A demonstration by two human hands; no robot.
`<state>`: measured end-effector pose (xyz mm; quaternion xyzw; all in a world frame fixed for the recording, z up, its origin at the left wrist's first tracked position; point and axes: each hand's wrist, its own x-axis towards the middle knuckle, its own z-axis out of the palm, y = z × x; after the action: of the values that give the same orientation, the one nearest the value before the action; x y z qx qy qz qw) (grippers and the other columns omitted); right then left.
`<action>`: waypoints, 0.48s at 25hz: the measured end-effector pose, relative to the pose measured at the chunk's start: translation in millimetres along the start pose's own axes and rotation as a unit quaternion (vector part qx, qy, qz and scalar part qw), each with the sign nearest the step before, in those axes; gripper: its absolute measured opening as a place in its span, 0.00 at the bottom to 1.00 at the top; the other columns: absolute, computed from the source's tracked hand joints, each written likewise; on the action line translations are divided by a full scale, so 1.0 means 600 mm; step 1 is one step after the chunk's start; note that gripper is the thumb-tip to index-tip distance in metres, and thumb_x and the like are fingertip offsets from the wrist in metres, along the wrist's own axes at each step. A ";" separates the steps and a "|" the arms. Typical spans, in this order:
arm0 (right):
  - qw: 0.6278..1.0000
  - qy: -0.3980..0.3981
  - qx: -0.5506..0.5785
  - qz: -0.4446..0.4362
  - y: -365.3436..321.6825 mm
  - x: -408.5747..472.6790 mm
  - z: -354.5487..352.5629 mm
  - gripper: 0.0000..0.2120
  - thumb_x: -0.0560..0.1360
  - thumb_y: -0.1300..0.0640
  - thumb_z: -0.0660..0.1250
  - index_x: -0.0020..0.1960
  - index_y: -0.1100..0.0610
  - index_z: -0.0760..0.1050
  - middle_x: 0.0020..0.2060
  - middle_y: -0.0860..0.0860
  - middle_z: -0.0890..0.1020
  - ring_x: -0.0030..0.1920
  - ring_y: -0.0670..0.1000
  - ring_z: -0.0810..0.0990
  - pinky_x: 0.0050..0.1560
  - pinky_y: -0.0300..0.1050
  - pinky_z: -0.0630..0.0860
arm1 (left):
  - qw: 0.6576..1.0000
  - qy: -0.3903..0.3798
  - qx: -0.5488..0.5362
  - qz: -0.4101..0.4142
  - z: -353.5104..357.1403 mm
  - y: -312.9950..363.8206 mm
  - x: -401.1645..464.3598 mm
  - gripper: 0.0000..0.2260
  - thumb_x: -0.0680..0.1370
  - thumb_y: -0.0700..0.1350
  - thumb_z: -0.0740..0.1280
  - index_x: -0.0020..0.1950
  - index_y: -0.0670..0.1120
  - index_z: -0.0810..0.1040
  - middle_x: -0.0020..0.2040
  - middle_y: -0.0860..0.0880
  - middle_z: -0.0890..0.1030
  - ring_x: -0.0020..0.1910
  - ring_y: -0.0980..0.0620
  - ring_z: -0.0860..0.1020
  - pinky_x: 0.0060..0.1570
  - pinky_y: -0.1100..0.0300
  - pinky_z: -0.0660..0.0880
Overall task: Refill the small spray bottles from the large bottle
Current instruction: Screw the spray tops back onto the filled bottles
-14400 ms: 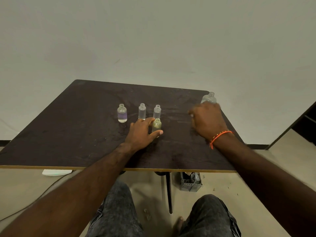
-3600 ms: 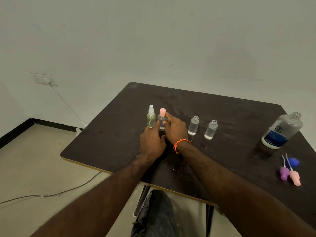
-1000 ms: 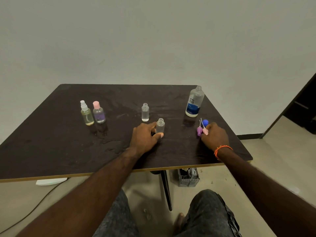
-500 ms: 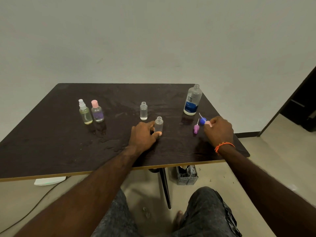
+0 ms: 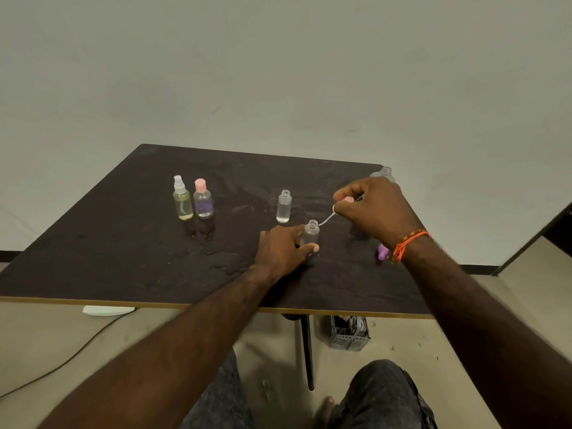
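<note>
My left hand [image 5: 283, 250] grips an uncapped small clear bottle [image 5: 310, 233] standing on the dark table [image 5: 123, 243]. My right hand [image 5: 373, 209] pinches a pink spray cap [image 5: 348, 199] above it; the cap's thin tube slants down toward the bottle's open neck. Another uncapped small bottle [image 5: 284, 206] stands just behind. Two capped small bottles stand at the left: a yellowish one [image 5: 182, 199] with a white sprayer and a purple-tinted one [image 5: 203, 199] with a pink cap. The large bottle [image 5: 384, 173] is mostly hidden behind my right hand.
A purple spray cap [image 5: 382, 252] lies on the table by my right wrist. Wet smears mark the tabletop. Under the table are its leg [image 5: 306, 351], a grey basket [image 5: 349, 335] and a cable on the floor at the left.
My right hand picked the pink spray cap up from the table and carried it left to above the bottle in my left hand. The left hand kept its grip.
</note>
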<state>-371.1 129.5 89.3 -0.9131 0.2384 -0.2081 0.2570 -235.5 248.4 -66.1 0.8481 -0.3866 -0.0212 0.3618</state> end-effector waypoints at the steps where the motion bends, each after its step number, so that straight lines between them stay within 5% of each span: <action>1: 1.000 -0.002 -0.003 -0.002 -0.005 0.005 0.001 0.05 0.72 0.56 0.72 0.47 0.53 0.85 0.38 0.41 0.82 0.38 0.38 0.78 0.35 0.30 0.69 | 1.000 -0.001 0.005 -0.003 0.000 0.001 0.000 0.18 0.77 0.60 0.73 0.66 0.60 0.81 0.42 0.58 0.83 0.53 0.52 0.82 0.66 0.43 0.72; 7: 1.000 0.001 0.006 0.002 -0.026 0.026 0.007 0.04 0.70 0.56 0.71 0.41 0.53 0.85 0.38 0.45 0.85 0.38 0.42 0.80 0.37 0.38 0.74 | 1.000 -0.005 0.025 0.013 0.002 -0.006 0.003 0.20 0.78 0.61 0.73 0.69 0.59 0.80 0.34 0.62 0.73 0.44 0.55 0.76 0.62 0.45 0.75; 12: 1.000 -0.014 -0.019 -0.009 -0.029 0.046 0.027 0.04 0.69 0.56 0.71 0.38 0.53 0.85 0.38 0.47 0.86 0.41 0.46 0.83 0.45 0.45 0.81 | 0.999 -0.006 0.033 0.024 0.007 -0.012 0.004 0.18 0.78 0.62 0.73 0.66 0.58 0.81 0.39 0.60 0.78 0.47 0.54 0.80 0.61 0.44 0.75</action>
<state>-335.1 133.6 93.5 -0.9226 0.2306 -0.1935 0.2413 -230.3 247.4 -73.2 0.8501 -0.4090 -0.0049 0.3317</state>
